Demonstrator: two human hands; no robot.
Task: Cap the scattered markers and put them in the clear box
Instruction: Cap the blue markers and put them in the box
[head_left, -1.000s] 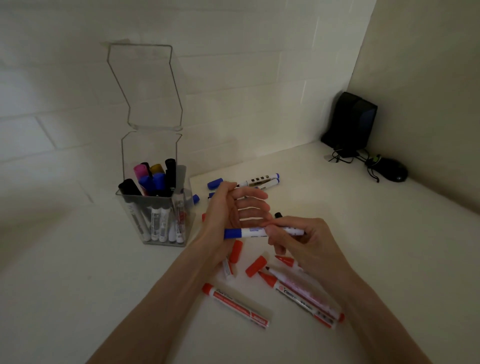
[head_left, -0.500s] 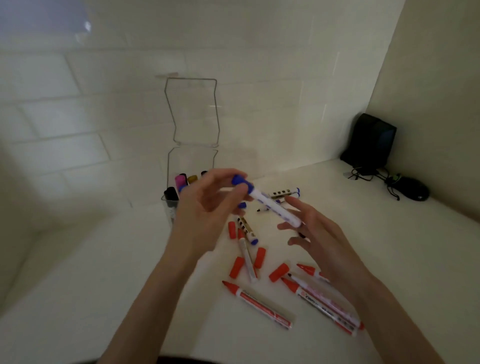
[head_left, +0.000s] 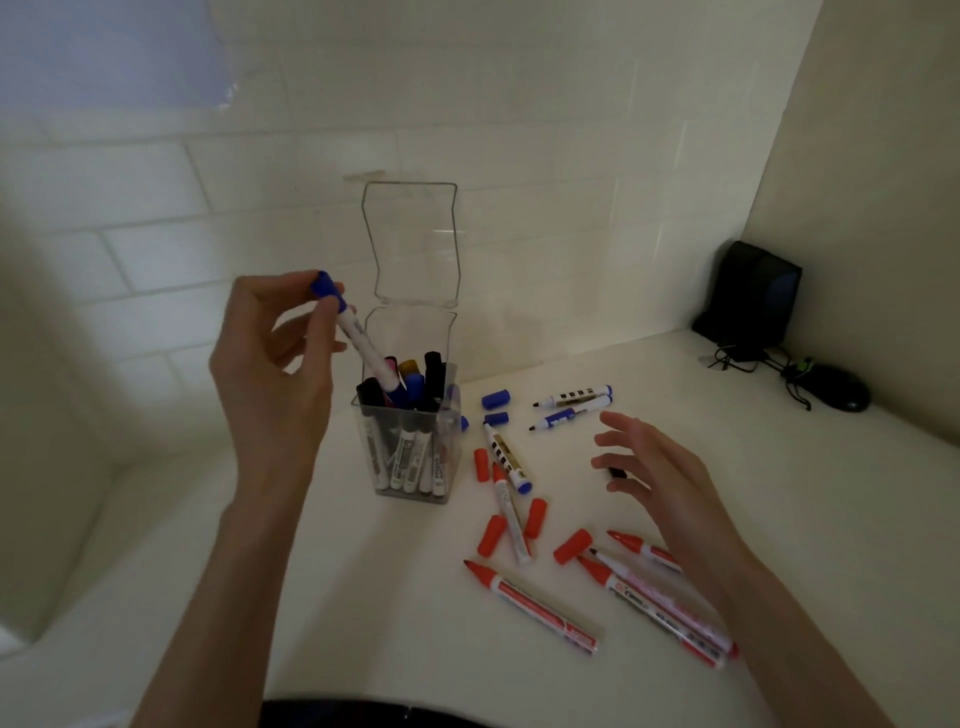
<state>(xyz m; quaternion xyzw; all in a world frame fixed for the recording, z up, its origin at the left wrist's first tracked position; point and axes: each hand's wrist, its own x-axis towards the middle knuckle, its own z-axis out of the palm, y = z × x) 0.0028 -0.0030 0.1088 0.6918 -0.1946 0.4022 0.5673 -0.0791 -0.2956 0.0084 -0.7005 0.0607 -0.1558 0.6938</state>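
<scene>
the left hand (head_left: 270, 374) is up in the air on the left, and its fingertips pinch a blue marker (head_left: 363, 345) just under its blue cap. the marker is tilted, cap up, and its low end is at the open top of the clear box (head_left: 410, 467), among the marker caps there. the box stands on the white table (head_left: 363, 597), its lid (head_left: 413, 244) flipped up at the back, and capped markers stand packed inside. right of the box lie 2 loose blue caps (head_left: 495, 399), and beside them 2 open markers (head_left: 574, 397) with bare dark tips, side by side. nearer the front, 4 red caps (head_left: 492, 535) are scattered round 2 thin markers (head_left: 506, 457), and red markers (head_left: 530, 605) with bare red tips lie near the table edge. the right hand (head_left: 660, 467) hovers above them with fingers spread wide, holding nothing; a small black thing (head_left: 617, 473) sits under its fingers. far right, in the corner, a black block (head_left: 753, 296) and a dark mouse (head_left: 836, 395) rest by some wires
</scene>
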